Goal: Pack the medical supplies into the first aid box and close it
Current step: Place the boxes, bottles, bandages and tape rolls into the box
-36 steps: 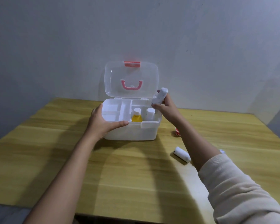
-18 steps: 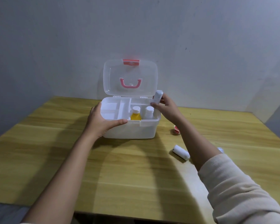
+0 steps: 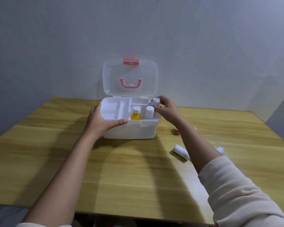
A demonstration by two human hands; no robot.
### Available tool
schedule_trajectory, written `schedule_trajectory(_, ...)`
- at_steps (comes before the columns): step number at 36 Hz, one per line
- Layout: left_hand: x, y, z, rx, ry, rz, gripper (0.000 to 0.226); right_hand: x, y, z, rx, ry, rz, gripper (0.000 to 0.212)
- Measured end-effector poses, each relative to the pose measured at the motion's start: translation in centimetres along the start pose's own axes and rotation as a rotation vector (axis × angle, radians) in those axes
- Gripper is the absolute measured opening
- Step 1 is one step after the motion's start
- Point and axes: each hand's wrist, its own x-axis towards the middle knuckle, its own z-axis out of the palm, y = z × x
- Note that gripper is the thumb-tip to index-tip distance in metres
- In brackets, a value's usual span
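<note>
A white first aid box (image 3: pixel 133 131) stands on the wooden table with its clear lid (image 3: pixel 129 77) upright, pink handle and latch showing. Inside stand a yellow bottle (image 3: pixel 136 114) and a white bottle (image 3: pixel 149 112), beside a white divider tray (image 3: pixel 115 110). My left hand (image 3: pixel 102 120) grips the box's front left corner. My right hand (image 3: pixel 166 108) holds a small white bottle (image 3: pixel 155 102) low over the box's back right corner. On the table to the right lie a white roll (image 3: pixel 180 151), a red and white item (image 3: pixel 177 131) and another white tube (image 3: pixel 220 149), partly hidden by my right arm.
The table's (image 3: pixel 129 169) far edge runs close to a grey wall behind the box. The table's right edge is near the loose items. My cream sleeve (image 3: pixel 239 194) covers the near right corner.
My right hand has lowered the small white bottle from above the box's right rim down into the back right corner. The left hand stays on the box.
</note>
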Motion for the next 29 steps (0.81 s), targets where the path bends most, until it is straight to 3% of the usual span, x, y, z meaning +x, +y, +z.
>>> schedule_trajectory(13, -0.1, 0.1, 0.0, -0.003, 0.009, -0.009, 0.119, -1.4, -0.6, -1.6, -0.036, 0.003, 0.021, 0.033)
schedule_trajectory(17, -0.6, 0.3, 0.5, -0.038, 0.028, 0.001, 0.118, -3.5, -0.4, -3.9, -0.031, 0.083, 0.039, 0.031)
schedule_trajectory(21, -0.5, 0.0, 0.8, -0.020, 0.064, 0.001, 0.102, -6.8, 0.8, -6.2, -0.058, 0.219, 0.081, 0.026)
schedule_trajectory(26, -0.4, -0.1, 1.1, -0.024, 0.071, -0.028, 0.108, -11.6, 3.2, -7.2, -0.269, 0.416, 0.178, 0.030)
schedule_trajectory(29, -0.5, 0.0, 1.1, -0.029, 0.070, -0.051, 0.110, -13.9, 4.3, -6.3, -0.473, 0.446, 0.304, 0.050)
